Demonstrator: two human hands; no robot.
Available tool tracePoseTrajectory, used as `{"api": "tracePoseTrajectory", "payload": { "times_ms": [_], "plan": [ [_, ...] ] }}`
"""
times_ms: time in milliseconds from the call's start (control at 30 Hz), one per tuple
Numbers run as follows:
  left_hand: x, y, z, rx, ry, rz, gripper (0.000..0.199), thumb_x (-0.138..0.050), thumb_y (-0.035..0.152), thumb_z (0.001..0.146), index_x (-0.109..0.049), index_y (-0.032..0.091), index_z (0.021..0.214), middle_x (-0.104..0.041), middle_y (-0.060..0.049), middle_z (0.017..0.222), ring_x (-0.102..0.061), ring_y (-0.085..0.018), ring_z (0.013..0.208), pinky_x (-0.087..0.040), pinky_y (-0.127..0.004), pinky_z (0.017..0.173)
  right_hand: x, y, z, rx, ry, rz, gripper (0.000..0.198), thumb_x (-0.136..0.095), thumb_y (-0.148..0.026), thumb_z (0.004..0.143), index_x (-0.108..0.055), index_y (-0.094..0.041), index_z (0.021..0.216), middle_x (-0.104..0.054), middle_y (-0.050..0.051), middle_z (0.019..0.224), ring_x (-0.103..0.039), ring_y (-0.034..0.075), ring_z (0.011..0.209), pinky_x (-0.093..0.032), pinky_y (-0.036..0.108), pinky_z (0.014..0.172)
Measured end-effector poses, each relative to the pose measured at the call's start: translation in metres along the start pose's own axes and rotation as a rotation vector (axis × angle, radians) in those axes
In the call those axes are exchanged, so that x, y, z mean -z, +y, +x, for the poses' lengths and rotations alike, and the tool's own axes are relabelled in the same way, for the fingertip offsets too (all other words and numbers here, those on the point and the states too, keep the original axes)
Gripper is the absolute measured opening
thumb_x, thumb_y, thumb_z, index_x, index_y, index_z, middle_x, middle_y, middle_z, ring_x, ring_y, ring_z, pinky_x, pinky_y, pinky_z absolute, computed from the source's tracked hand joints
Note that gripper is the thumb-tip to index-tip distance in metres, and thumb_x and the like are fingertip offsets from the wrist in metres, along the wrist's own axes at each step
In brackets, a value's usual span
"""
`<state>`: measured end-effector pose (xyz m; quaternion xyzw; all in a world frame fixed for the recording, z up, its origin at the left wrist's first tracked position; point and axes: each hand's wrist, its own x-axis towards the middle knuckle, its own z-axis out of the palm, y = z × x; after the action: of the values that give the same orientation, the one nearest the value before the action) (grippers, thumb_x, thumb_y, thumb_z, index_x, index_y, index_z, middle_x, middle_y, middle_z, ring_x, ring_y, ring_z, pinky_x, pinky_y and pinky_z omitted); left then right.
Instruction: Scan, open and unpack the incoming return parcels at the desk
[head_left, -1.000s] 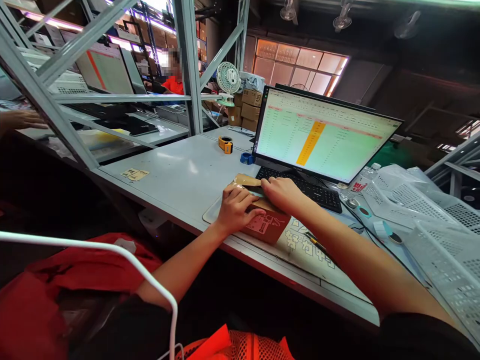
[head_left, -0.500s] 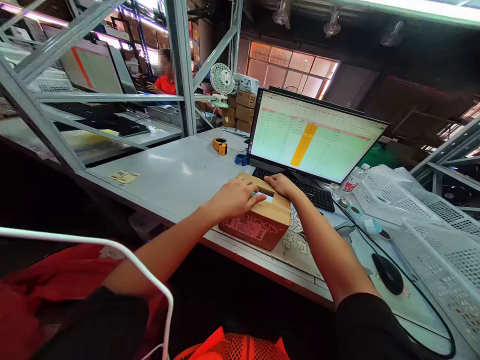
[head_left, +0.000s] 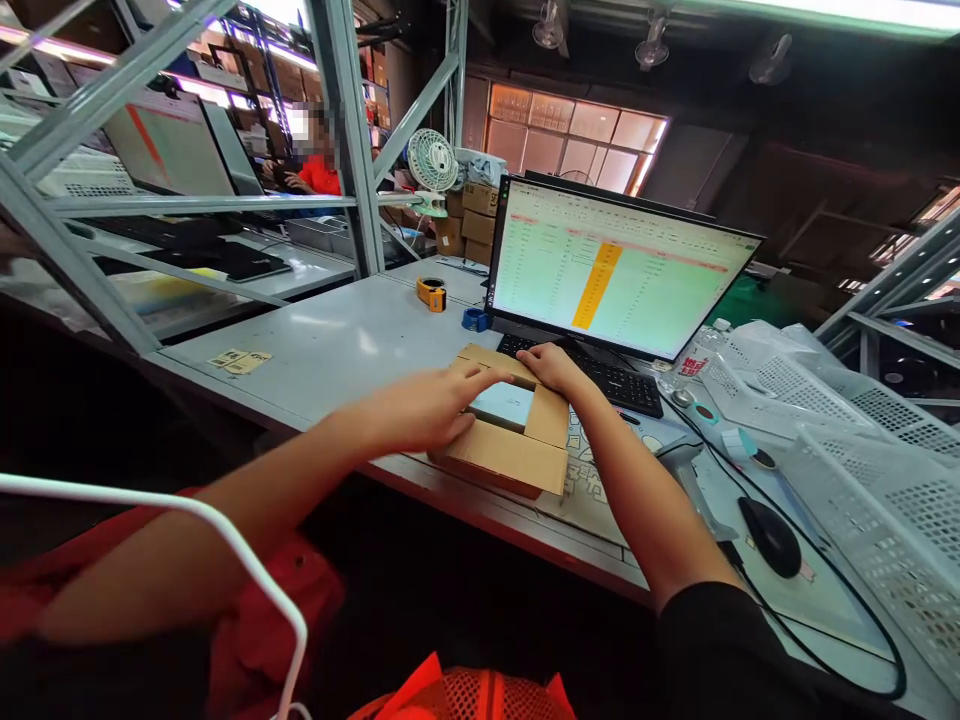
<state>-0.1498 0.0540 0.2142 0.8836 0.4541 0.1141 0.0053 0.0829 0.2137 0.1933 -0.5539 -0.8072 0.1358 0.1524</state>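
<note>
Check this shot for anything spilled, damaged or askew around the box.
Nothing looks spilled or clearly damaged. The untidiest spot is the desk's right side: a black cable loops loosely around the mouse, crowded beside perforated white baskets. The cardboard box's open flaps look ordinary; the left hand there is blurred.

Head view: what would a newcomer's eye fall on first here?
Probably the bright monitor, with its orange column, standing behind the keyboard. Next comes the open cardboard box near the table's front edge, with the left hand over its left side and the right hand at its far side. White perforated baskets crowd the right side of the view.
</note>
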Motion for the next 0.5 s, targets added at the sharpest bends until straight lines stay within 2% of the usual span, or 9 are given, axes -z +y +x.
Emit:
{"api": "tracePoseTrajectory", "payload": {
  "times_ms": [100, 167, 233, 300, 367, 500],
  "plan": [
    [0.015, 0.001, 0.051, -0.049, -0.233, 0.038, 0.084, -0.07, 0.02, 0.085, -0.045, 0.034, 0.164, -0.06, -0.009, 0.154, -0.07, -0.03, 0.12, -0.055, -0.038, 0.101, -0.001, 0.001, -0.001, 0.009, 0.028, -0.001, 0.042, -0.054, -0.039, 0.111, -0.08, -0.013, 0.091, -0.079, 0.011, 0.095, -0.062, 0.018, 0.079, -0.038, 0.028, 0.07],
    [0.015, 0.007, 0.076, -0.04, -0.312, 0.124, 0.086, -0.079, 0.022, 0.077, -0.052, 0.028, 0.158, -0.059, -0.014, 0.154, -0.069, -0.035, 0.12, -0.056, -0.042, 0.1, -0.001, 0.003, -0.002, 0.017, 0.063, -0.002, 0.04, -0.055, -0.039, 0.111, -0.08, -0.014, 0.091, -0.079, 0.011, 0.097, -0.062, 0.019, 0.082, -0.038, 0.028, 0.071],
    [0.007, 0.014, 0.088, -0.02, -0.299, 0.234, 0.082, -0.083, 0.021, 0.073, -0.058, 0.019, 0.151, -0.061, -0.02, 0.149, -0.07, -0.04, 0.118, -0.057, -0.047, 0.097, -0.001, 0.005, -0.003, 0.017, 0.111, -0.001, 0.039, -0.056, -0.039, 0.11, -0.08, -0.015, 0.091, -0.079, 0.011, 0.098, -0.063, 0.019, 0.084, -0.038, 0.028, 0.072],
    [-0.003, 0.016, 0.089, -0.027, -0.252, 0.28, 0.078, -0.082, 0.017, 0.072, -0.059, 0.014, 0.146, -0.064, -0.024, 0.142, -0.071, -0.042, 0.114, -0.056, -0.048, 0.095, -0.002, 0.005, -0.005, 0.013, 0.164, 0.009, 0.036, -0.057, -0.038, 0.109, -0.079, -0.015, 0.091, -0.079, 0.011, 0.098, -0.064, 0.02, 0.085, -0.039, 0.028, 0.074],
    [-0.011, 0.015, 0.086, -0.062, -0.212, 0.255, 0.074, -0.081, 0.018, 0.073, -0.06, 0.012, 0.143, -0.067, -0.024, 0.137, -0.071, -0.041, 0.114, -0.054, -0.047, 0.095, -0.003, 0.004, -0.007, 0.005, 0.226, 0.036, 0.033, -0.058, -0.036, 0.108, -0.078, -0.016, 0.091, -0.078, 0.011, 0.099, -0.065, 0.021, 0.088, -0.041, 0.028, 0.077],
    [-0.009, 0.009, 0.081, -0.121, -0.181, 0.249, 0.064, -0.085, 0.036, 0.072, -0.07, 0.012, 0.13, -0.073, -0.024, 0.128, -0.063, -0.046, 0.126, -0.043, -0.052, 0.107, -0.002, 0.001, -0.014, -0.02, 0.367, 0.145, 0.031, -0.056, -0.035, 0.108, -0.076, -0.016, 0.094, -0.078, 0.011, 0.101, -0.067, 0.023, 0.095, -0.045, 0.03, 0.085]
  ]
}}
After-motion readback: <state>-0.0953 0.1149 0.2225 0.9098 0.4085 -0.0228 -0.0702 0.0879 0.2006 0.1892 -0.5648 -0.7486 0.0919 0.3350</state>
